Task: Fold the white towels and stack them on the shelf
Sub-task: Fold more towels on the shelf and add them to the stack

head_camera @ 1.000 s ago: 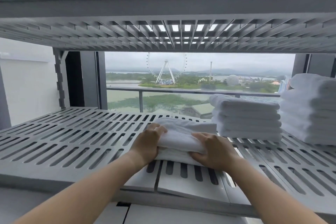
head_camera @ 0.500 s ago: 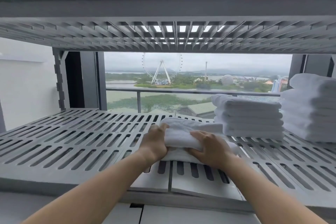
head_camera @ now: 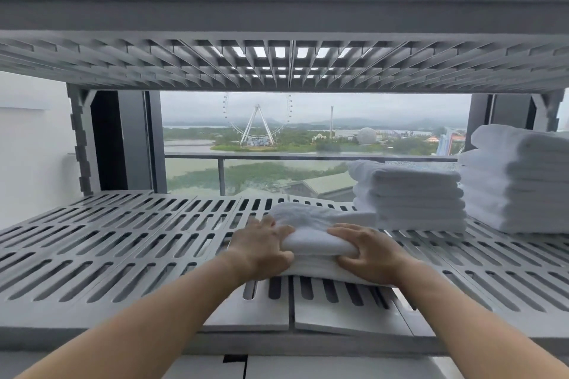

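A folded white towel [head_camera: 314,226] lies on the grey slotted shelf [head_camera: 123,243], near its front edge at the middle. My left hand [head_camera: 261,248] grips the towel's left end, fingers curled round its folded edge. My right hand [head_camera: 369,252] grips its right end the same way. A stack of several folded white towels [head_camera: 412,197] stands just right of it, and a taller stack [head_camera: 520,181] sits at the far right of the shelf.
The shelf's left half holds nothing. A second slotted shelf [head_camera: 283,61] runs close overhead. Grey upright posts [head_camera: 81,144] stand at the back corners, with a window and balcony rail behind.
Both hands have slid the folded towel a little further back and to the right on the shelf, closer to the middle stack. Their grip is unchanged.
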`<state>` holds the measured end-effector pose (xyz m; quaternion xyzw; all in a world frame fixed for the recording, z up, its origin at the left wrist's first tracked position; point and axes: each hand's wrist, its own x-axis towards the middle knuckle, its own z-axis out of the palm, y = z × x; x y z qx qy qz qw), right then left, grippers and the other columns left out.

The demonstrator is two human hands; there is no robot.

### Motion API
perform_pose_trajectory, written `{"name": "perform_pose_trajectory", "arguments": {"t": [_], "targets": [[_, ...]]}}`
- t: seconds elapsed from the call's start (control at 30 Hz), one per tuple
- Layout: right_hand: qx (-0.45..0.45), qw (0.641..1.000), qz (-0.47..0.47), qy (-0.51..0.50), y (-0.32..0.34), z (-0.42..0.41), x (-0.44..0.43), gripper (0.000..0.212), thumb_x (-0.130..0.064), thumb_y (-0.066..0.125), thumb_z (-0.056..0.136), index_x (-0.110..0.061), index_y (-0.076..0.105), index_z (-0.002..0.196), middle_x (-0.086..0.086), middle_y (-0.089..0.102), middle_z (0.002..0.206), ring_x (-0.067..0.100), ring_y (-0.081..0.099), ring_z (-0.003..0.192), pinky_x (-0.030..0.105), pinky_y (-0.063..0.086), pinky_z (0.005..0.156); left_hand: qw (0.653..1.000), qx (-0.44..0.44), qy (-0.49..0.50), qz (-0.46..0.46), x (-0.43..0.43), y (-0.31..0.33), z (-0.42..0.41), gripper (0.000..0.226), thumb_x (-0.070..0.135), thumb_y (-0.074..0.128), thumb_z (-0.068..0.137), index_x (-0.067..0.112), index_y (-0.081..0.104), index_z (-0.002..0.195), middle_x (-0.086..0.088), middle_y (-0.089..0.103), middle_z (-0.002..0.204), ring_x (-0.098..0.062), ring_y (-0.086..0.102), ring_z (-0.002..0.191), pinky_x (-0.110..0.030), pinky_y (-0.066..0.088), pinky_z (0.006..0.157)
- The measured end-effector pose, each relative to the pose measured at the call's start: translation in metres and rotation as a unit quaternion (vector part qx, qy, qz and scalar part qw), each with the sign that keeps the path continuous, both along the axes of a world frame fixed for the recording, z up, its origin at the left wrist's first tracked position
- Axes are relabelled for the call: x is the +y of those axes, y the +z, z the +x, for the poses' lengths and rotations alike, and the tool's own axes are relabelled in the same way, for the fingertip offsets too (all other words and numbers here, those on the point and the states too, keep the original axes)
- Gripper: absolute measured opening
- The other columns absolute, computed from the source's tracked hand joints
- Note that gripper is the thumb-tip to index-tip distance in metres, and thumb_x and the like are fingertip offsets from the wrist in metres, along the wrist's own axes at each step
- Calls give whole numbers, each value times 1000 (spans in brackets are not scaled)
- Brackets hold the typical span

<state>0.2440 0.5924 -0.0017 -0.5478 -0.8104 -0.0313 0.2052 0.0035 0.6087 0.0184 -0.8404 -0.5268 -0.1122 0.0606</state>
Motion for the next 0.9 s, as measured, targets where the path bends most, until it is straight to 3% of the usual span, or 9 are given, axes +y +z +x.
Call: {"name": "perform_pose_trajectory", "arguments": {"t": [0.07, 0.2, 0.27, 0.33, 0.43, 0.53, 0.67, 0.8, 0.9], "targets": [[30, 999, -36, 3, 10, 1, 6, 61, -62, 46, 83, -31, 45, 135, -11, 44, 142, 9, 39, 132, 25, 30, 107, 999, 1, -36, -5, 9, 14, 4, 45, 37, 35, 89, 25, 45, 131, -5, 42, 137, -24, 37, 125, -39, 37, 98], [62, 997, -52, -12, 27, -10, 25, 50, -51, 22, 96, -19, 59, 105, 1, 62, 114, 27, 52, 112, 32, 37, 88, 989, -99, -88, -57, 29, 33, 24, 39, 24, 34, 98, 7, 53, 128, -13, 50, 136, -29, 43, 126, -39, 34, 106], [60, 996, -67, -30, 31, -19, 39, 42, -40, 22, 99, -16, 55, 106, 6, 59, 117, 28, 52, 113, 32, 38, 88, 987, -110, -94, -76, 42, 38, 36, 40, 21, 34, 99, 4, 49, 132, -15, 45, 141, -28, 39, 131, -35, 29, 109], [68, 993, -93, -34, 28, -25, 54, 38, -36, 26, 99, -17, 52, 120, 6, 53, 131, 25, 46, 123, 32, 34, 95, 982, -122, -72, -123, 57, 35, 44, 42, 15, 26, 100, 2, 39, 139, -15, 33, 149, -25, 26, 139, -33, 18, 115], [23, 989, -136, -57, 11, -20, 66, 50, -48, 26, 97, -30, 28, 144, -4, 23, 155, 14, 19, 142, 39, 13, 116, 988, -71, -63, -119, 70, 7, 46, 47, 20, 20, 101, 8, 19, 147, -12, 12, 157, -22, 5, 145, -36, 2, 119], [-24, 983, -145, -111, -3, -7, 75, 57, -62, 23, 91, -41, 18, 144, -8, 13, 157, 15, 9, 144, 49, 2, 115, 994, 13, -67, -83, 78, -18, 46, 52, 36, 15, 101, 18, 5, 149, -7, -2, 158, -19, -8, 145, -38, -5, 119], [42, 976, -186, -109, -2, 10, 78, 66, -70, 29, 86, -40, 23, 144, -3, 16, 157, 18, 10, 144, 44, 5, 117, 994, 50, -90, -39, 85, -22, 43, 51, 32, 21, 101, 14, 14, 148, -10, 8, 158, -26, 1, 145, -46, 2, 117], [123, 967, -199, -98, -7, 31, 74, 62, -59, 38, 90, -30, 29, 144, 0, 19, 156, 17, 17, 143, 36, 11, 115, 993, 32, -104, -50, 87, -24, 41, 50, 31, 23, 100, 15, 19, 147, -9, 12, 158, -26, 3, 145, -47, 2, 117], [107, 971, -185, -111, -6, 29, 72, 58, -58, 36, 91, -31, 33, 143, -1, 22, 155, 18, 19, 142, 37, 13, 115, 986, -72, -98, -113, 80, -18, 39, 47, 42, 27, 98, 33, 26, 144, -1, 14, 157, -22, 3, 145, -44, 2, 118]]}}
